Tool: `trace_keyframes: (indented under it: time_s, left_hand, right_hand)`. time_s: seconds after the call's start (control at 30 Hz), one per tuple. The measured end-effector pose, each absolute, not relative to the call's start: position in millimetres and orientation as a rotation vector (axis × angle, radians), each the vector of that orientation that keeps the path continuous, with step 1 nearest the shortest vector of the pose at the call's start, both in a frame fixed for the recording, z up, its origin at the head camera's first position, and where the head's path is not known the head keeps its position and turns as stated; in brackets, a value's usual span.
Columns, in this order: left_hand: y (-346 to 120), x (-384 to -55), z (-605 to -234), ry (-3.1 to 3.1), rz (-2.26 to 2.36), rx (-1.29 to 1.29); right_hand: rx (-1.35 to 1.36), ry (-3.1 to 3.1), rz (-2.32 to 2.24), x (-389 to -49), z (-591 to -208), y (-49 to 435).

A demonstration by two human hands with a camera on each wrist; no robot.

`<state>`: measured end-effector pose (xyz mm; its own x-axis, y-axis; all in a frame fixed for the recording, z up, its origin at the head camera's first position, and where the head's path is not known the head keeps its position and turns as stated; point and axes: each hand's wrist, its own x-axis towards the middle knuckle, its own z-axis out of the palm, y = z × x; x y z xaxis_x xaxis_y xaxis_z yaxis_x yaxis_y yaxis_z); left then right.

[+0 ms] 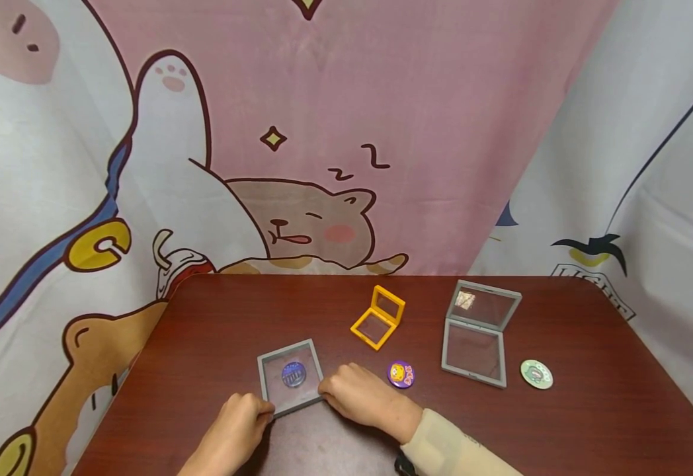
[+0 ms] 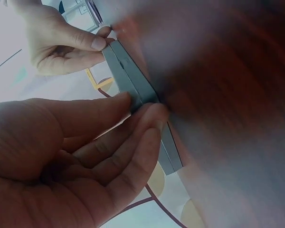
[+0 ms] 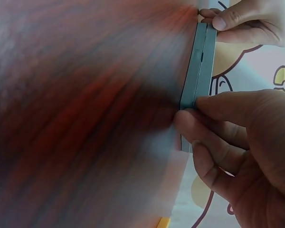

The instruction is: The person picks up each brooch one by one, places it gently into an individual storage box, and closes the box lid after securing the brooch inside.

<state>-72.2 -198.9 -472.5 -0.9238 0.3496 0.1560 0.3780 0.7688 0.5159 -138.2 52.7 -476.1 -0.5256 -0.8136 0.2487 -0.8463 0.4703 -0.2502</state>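
Note:
A grey square display frame (image 1: 299, 405) with clear panels lies on the table, a round blue badge (image 1: 293, 375) showing inside it. With thumb and fingers my left hand (image 1: 236, 426) pinches its near-left corner. The near-right corner is pinched by my right hand (image 1: 361, 398). From the left wrist view, the frame's edge (image 2: 126, 71) shows its two halves lying together along a seam. In the right wrist view the same edge (image 3: 199, 61) appears, a small notch in it, with both hands gripping its ends.
Behind the right hand stands a small open yellow frame (image 1: 375, 328), near a purple badge (image 1: 401, 374). Farther right are a larger open grey frame (image 1: 473, 377) and a pale green badge (image 1: 536, 374). A cartoon-printed curtain (image 1: 430, 132) hangs behind the dark wooden table (image 1: 203, 330).

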Motion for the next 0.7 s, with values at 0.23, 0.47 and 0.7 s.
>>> trace_keyframes:
  time_s: [0.23, 0.47, 0.7]
  left_hand:
    - [-197.8, -73.0, -471.7, -2.917, -0.846, -0.586]
    - [-197.3, -73.1, -470.6, -2.927, -0.835, -0.590]
    - [-197.6, -73.1, -471.1, -2.894, -0.816, -0.622]
  right_hand:
    - [1.440, -2.585, 0.510, -137.7, -472.9, 56.6]
    - [1.327, -2.544, 0.490, -138.3, -464.8, 74.5]
    - [1.238, -2.508, 0.483, -140.9, -462.3, 99.8]
